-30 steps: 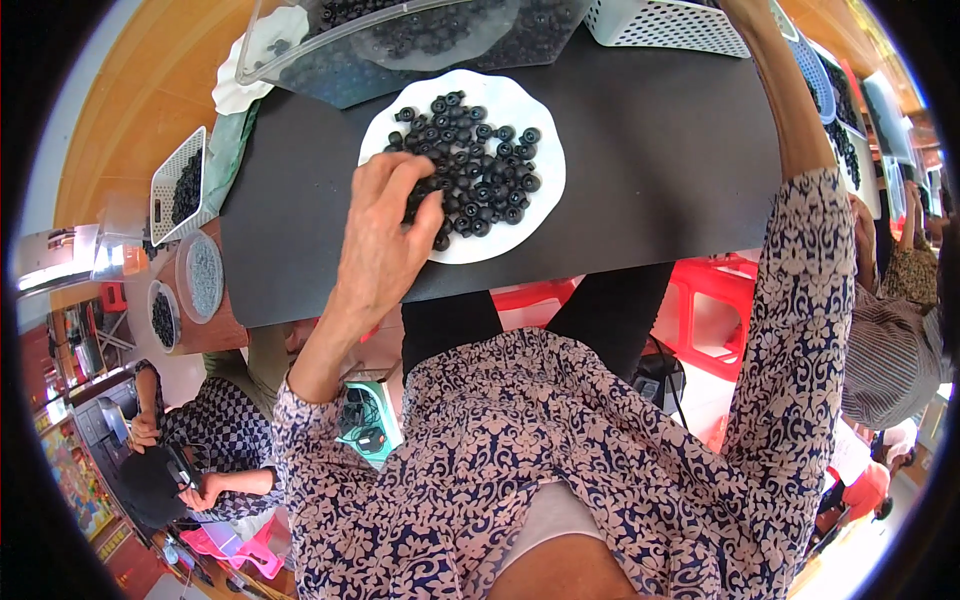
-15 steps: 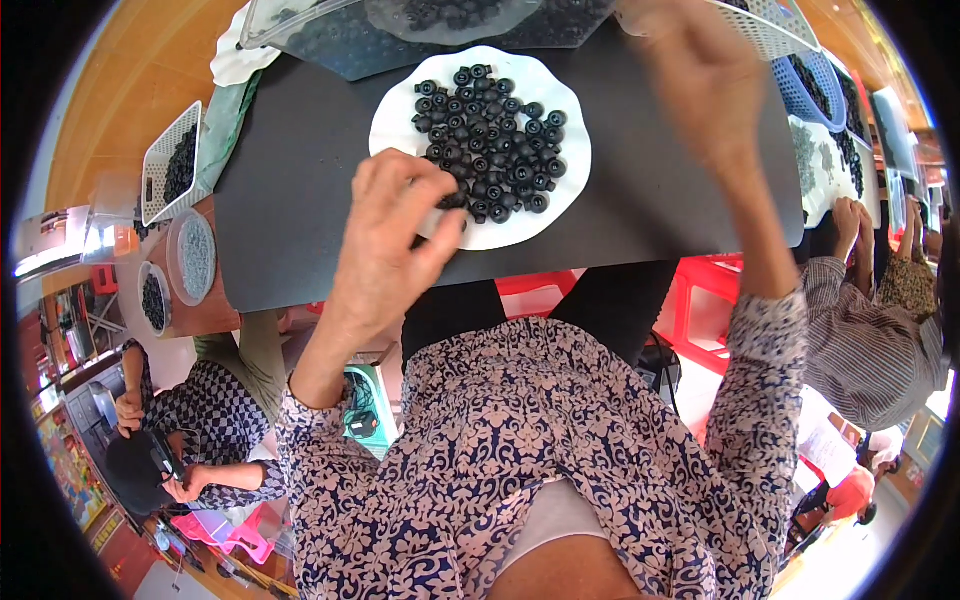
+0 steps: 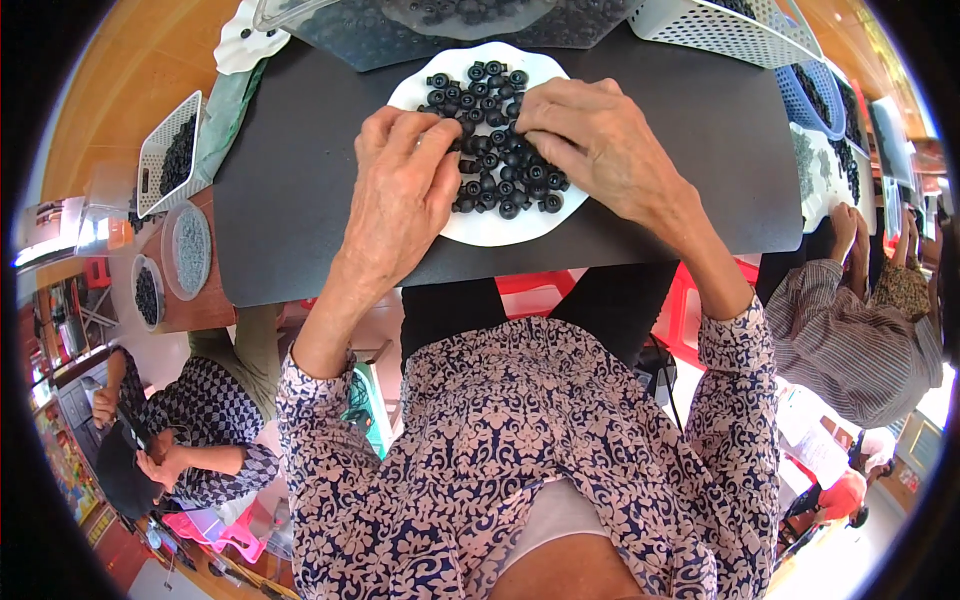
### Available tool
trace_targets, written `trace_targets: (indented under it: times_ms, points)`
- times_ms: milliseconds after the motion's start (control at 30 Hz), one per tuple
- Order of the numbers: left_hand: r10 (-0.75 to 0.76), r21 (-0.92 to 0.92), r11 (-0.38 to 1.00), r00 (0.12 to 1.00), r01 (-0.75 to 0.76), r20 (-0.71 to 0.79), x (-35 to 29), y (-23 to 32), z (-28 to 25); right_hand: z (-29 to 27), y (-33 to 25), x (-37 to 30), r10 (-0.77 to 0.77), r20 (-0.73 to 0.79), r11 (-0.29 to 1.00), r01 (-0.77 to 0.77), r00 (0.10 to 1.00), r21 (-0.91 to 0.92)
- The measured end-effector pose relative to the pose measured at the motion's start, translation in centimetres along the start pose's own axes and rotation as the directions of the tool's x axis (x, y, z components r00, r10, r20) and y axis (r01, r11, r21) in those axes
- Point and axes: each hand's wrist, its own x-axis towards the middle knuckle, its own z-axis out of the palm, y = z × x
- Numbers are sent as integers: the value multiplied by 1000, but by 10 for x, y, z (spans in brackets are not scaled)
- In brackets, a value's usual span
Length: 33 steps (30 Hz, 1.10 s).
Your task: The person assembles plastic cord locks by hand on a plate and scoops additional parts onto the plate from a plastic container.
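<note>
A white plate with a wavy rim carries a heap of small round black parts, each with a ring-shaped opening. My left hand reaches over the plate's left side, its fingers curled in against the heap. Dark pieces show at its fingertips, but I cannot tell whether any is gripped. Over the right side, my right hand has its thumb and fingers drawn together at the heap. What lies between those fingertips is hidden.
The plate stands on a dark grey tabletop. A clear bin and a white basket are at the far edge. Left are another white basket and a tub of grey bits. People sit on both sides.
My right hand has come down from the far right onto the plate. My left hand has moved slightly farther over the heap. The white basket at far right has shifted left.
</note>
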Motion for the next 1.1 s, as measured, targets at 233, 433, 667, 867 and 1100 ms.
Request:
trace_targets:
  times_ms: [233, 433, 667, 867, 1100]
  points:
    - [86, -229, 970, 996, -86, -13, 3, -1, -3, 5, -3, 10, 37, -111, 999, -37, 993, 1]
    - [-187, -359, 927, 963, 108, -194, -10, -2, -5, 19, 2, 41, -33, 126, 988, 52, 991, -148]
    - [-223, -414, 901, 958, 132, -179, -16, -4, -7, 22, -11, 53, 124, 359, 952, -9, 925, -306]
    - [-442, -678, 638, 895, 365, 66, 0, 16, -11, 16, -16, 37, 115, -21, 986, -112, 993, 121]
    - [-431, -888, 264, 869, 377, 242, 18, 14, -1, 16, -40, 17, 312, -246, 852, -156, 918, 500]
